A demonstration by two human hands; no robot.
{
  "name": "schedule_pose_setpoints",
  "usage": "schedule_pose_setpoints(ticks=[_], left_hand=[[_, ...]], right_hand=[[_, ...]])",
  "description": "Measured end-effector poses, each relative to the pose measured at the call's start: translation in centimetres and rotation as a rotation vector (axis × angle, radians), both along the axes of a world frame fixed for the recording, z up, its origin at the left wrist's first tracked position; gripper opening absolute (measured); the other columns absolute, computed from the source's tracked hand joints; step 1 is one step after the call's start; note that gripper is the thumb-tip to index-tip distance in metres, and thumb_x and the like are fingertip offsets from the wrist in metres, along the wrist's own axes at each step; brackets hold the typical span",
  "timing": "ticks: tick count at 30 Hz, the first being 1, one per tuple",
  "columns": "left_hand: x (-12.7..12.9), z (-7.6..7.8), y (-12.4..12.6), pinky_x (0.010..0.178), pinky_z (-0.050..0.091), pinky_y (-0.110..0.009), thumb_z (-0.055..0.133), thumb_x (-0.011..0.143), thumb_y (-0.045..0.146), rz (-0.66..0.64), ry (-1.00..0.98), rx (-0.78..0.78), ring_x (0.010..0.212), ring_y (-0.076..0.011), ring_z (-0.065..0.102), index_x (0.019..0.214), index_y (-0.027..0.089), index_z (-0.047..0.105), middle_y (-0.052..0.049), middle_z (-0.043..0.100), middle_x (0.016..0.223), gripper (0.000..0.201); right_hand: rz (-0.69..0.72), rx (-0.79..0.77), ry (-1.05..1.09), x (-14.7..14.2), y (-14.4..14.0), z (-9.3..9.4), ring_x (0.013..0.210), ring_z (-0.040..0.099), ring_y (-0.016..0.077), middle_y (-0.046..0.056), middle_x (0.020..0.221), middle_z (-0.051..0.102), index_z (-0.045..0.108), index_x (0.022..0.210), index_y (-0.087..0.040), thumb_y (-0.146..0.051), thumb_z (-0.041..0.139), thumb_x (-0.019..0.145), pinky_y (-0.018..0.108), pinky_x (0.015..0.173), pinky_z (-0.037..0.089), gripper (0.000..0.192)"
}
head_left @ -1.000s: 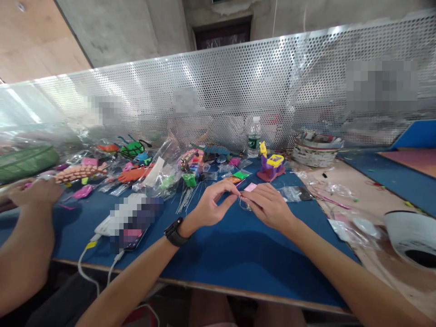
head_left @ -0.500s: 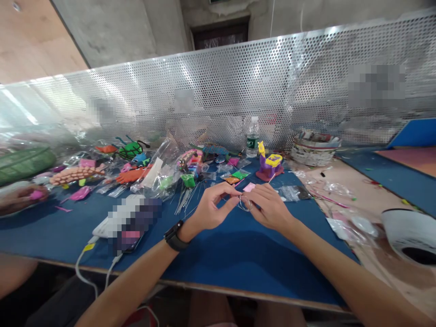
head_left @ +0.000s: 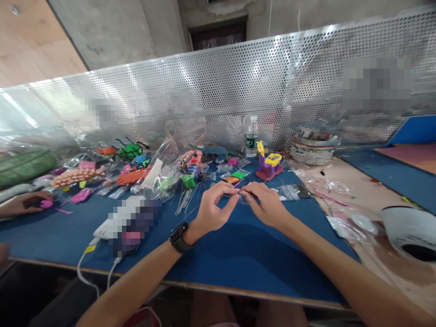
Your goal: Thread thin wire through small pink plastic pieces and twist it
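in the head view, at the centre of the frame, the left hand (head_left: 216,206) and right hand (head_left: 264,202) meet above the blue-topped wooden bench (head_left: 218,263), the fingers of each pinched on a thin silvery wire (head_left: 245,202) that curves into a loop just below them. as far along as i can judge, the curve is made; the wire seems joined to no figure, and whether its ends are fastened is hidden.

counted: one loop in hand; left of centre, a bundle of straight silvery wires (head_left: 185,200), too fine to number; right of centre, one purple-and-yellow clay-like figure (head_left: 270,162); behind, one clear plastic bottle with a green label (head_left: 252,137); at far left, one co-worker's hand (head_left: 25,204) on one pink lump (head_left: 46,204).
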State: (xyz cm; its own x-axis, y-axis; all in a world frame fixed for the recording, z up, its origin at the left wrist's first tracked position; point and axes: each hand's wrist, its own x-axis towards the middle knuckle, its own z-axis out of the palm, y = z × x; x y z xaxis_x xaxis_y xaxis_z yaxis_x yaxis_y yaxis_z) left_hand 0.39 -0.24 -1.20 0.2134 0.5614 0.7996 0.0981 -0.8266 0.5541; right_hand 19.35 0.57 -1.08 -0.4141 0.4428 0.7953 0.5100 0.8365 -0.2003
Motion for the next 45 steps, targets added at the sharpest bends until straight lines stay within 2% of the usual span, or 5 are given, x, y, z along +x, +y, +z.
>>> schedule_pose_setpoints(ticks=[8,23,32,37,45], left_hand=[[0.1,0.1,0.0,0.091,0.056,-0.04,0.065,0.087,0.013,0.068,0.008,0.093,0.085,-0.0168,0.065,0.093,0.018,0.068,-0.006,0.067,0.09,0.008],[0.2,0.0,0.0,0.097,0.054,-0.044,0.065,0.088,0.017,0.069,-0.074,0.112,0.081,-0.0155,0.063,0.092,0.019,0.068,-0.005,0.066,0.087,0.005],[-0.7,0.5,0.5,0.095,0.053,-0.039,0.063,0.091,0.025,0.044,0.075,0.009,0.086,-0.0169,0.064,0.12,0.019,0.066,-0.006,0.067,0.091,0.029],[-1.5,0.9,1.2,0.101,0.049,-0.045,0.066,0.09,0.024,0.071,0.175,0.066,0.092,-0.02,0.066,0.107,0.022,0.072,-0.007,0.073,0.092,0.019],[-1.1,0.8,1.0,0.085,0.058,-0.033,0.064,0.092,0.028,0.0,0.038,-0.138,0.093,-0.0182,0.068,0.095,0.018,0.069,-0.008,0.072,0.094,0.012]], right_hand=[[0.017,-0.102,0.088,-0.6,0.1,-0.7,0.057,0.05,0.0142,-0.001,0.057,0.057,0.05,0.067,-0.021,-0.031,0.037,0.105,0.029,0.066,0.039,0.042],[0.014,-0.125,0.058,-0.8,-0.1,-0.4,0.065,0.056,0.0156,0.002,0.07,0.064,0.06,0.085,-0.02,-0.032,0.038,0.105,0.029,0.066,0.04,0.032],[-0.146,0.16,0.021,0.1,0.0,0.3,0.07,0.052,0.0179,0.004,0.072,0.068,0.065,0.084,-0.019,-0.025,0.049,0.101,0.033,0.068,0.036,0.024],[-0.21,0.363,-0.105,0.9,0.0,1.1,0.074,0.05,0.0182,0.003,0.073,0.067,0.068,0.085,-0.02,-0.022,0.055,0.098,0.033,0.071,0.035,0.019],[-0.208,0.29,-0.12,1.2,0.5,1.0,0.077,0.051,0.0201,0.005,0.077,0.068,0.07,0.089,-0.02,-0.022,0.053,0.097,0.034,0.071,0.037,0.019]])
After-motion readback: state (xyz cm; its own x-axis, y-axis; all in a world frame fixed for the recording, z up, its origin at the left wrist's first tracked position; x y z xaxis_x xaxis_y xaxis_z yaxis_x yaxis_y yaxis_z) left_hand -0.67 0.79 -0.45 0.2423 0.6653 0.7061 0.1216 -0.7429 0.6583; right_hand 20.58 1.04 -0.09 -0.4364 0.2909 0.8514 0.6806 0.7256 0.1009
